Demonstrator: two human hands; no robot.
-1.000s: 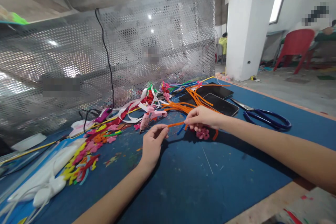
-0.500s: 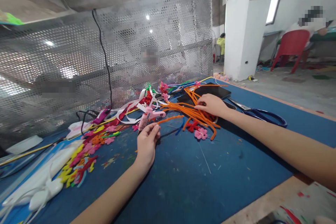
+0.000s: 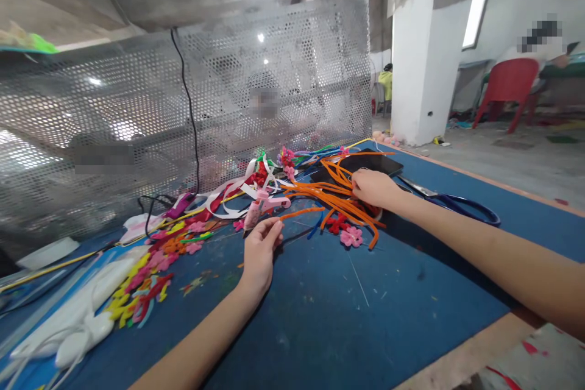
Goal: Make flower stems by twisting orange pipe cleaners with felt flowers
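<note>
Left hand (image 3: 260,251) has one orange stem (image 3: 301,213) pinched tight, held out over the table beside the pink glue gun (image 3: 256,212). Right hand (image 3: 372,187) is curled at the orange pile (image 3: 336,196); can't tell if it's gripping anything. Those strands overlap, so one careless tug could drag several.

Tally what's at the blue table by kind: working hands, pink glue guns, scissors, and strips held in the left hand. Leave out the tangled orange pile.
Hands: 2 (left hand, right hand)
Pink glue gun: 1
Scissors: 1
Held orange strip: 1
Total: 5
</note>
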